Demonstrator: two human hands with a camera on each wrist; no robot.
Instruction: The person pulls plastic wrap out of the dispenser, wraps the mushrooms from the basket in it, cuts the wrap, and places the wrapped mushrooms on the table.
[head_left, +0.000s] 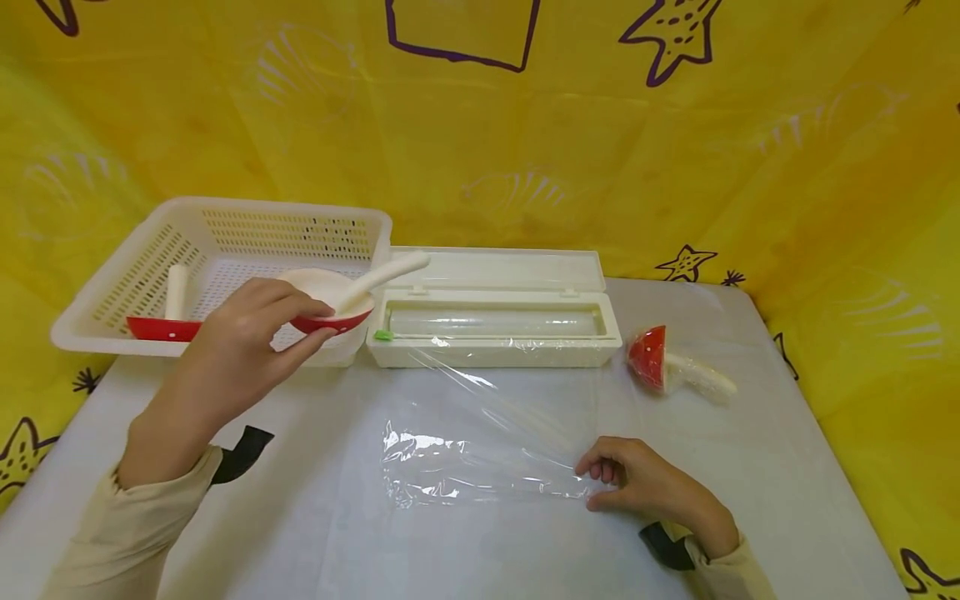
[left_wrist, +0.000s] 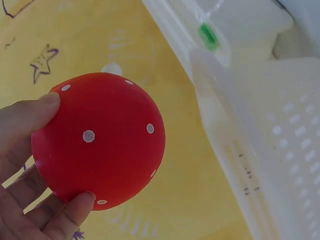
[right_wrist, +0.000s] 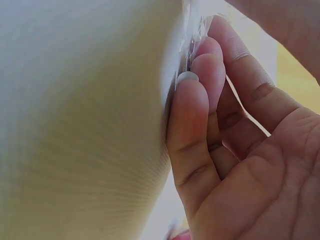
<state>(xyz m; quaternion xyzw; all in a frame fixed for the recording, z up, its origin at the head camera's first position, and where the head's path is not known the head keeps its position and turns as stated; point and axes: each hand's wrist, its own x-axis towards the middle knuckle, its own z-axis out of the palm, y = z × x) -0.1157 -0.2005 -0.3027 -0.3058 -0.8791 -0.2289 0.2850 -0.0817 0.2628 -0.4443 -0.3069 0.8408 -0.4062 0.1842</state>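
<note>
In the head view my left hand (head_left: 247, 342) grips the rim of a mushroom-shaped ladle (head_left: 339, 317) beside the basket. Its white hollow side faces up, and its white handle slants to the right. The left wrist view shows its round red underside (left_wrist: 107, 145) with white dots, between thumb and fingers. A sheet of plastic wrap (head_left: 465, 467) runs from the roll (head_left: 491, 322) in a white dispenser box (head_left: 495, 354) across the table towards me. My right hand (head_left: 648, 483) holds the sheet's near right corner. In the right wrist view, wrinkled film (right_wrist: 192, 32) meets the fingertips.
A white plastic basket (head_left: 82, 329) stands at the back left, with another red-and-white ladle (head_left: 165, 328) inside. A film-wrapped ladle (head_left: 648, 358) lies right of the dispenser. Behind the dispenser its lid (head_left: 498, 268) is raised. Yellow patterned cloth (head_left: 480, 142) walls the table.
</note>
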